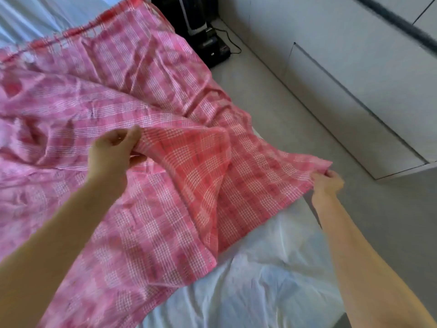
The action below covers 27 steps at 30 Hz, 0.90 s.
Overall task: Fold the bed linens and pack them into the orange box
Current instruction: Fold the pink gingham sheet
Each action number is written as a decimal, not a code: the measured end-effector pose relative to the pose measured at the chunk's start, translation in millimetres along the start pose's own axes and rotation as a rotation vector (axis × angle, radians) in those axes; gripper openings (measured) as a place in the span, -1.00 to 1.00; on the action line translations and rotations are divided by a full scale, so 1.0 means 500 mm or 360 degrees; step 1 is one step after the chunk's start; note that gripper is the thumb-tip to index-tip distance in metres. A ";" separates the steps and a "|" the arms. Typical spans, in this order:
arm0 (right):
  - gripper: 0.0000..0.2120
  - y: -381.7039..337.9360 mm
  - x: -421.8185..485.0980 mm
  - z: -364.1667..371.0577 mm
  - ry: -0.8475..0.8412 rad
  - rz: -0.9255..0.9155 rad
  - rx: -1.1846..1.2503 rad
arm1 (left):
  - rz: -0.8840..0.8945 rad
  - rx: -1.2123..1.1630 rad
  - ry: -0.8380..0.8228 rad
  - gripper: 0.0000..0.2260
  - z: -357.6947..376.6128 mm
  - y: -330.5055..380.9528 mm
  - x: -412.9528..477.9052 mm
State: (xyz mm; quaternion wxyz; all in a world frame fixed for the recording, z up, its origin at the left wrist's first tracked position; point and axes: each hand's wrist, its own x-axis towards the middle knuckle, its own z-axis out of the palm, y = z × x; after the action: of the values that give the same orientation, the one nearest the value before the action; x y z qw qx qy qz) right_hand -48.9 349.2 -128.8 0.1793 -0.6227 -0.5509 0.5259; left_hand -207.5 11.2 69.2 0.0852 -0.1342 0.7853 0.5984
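Note:
A large pink and white checked bed linen (132, 95) lies spread and rumpled over the bed, reaching from the far left to the right edge. My left hand (113, 152) grips a raised fold of it near the middle. My right hand (327, 182) pinches a corner of the same linen at the bed's right edge, lifted slightly off the mattress. Between my hands the cloth is pulled into a loose ridge. No orange box is in view.
A white sheet (264, 275) covers the mattress below the linen. Grey floor (295, 110) runs along the bed's right side. White drawers (354, 74) stand at the right. A black appliance (208, 41) with a cable stands on the floor at the back.

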 end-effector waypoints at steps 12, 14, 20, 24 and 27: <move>-0.62 -0.318 -0.610 -0.089 -0.0409 -0.1615 0.0219 | 0.0629 0.0321 -0.0287 -0.83 -0.296 0.285 -0.234; -0.52 -0.354 -0.715 -0.116 -0.0489 -0.1689 0.0272 | 0.0703 0.0236 -0.0194 -0.85 -0.371 0.335 -0.281; -0.64 -0.431 -1.025 -0.199 -0.0589 -0.1786 0.0442 | 0.0966 0.0069 -0.0024 -0.86 -0.664 0.470 -0.436; -0.59 -0.452 -1.239 -0.247 -0.0679 -0.1762 0.0683 | 0.1123 0.0227 -0.0061 -0.85 -0.880 0.511 -0.544; -0.55 -0.451 -1.377 -0.279 -0.0738 -0.1823 0.0754 | 0.1139 0.0380 -0.0195 -0.88 -0.995 0.525 -0.615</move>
State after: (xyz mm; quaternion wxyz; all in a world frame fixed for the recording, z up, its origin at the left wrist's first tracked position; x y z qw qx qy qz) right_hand 68.1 -129.2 420.6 0.4395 -0.0455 -0.6887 0.5749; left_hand 15.7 -369.4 534.6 -0.0675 0.1954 0.8401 0.5015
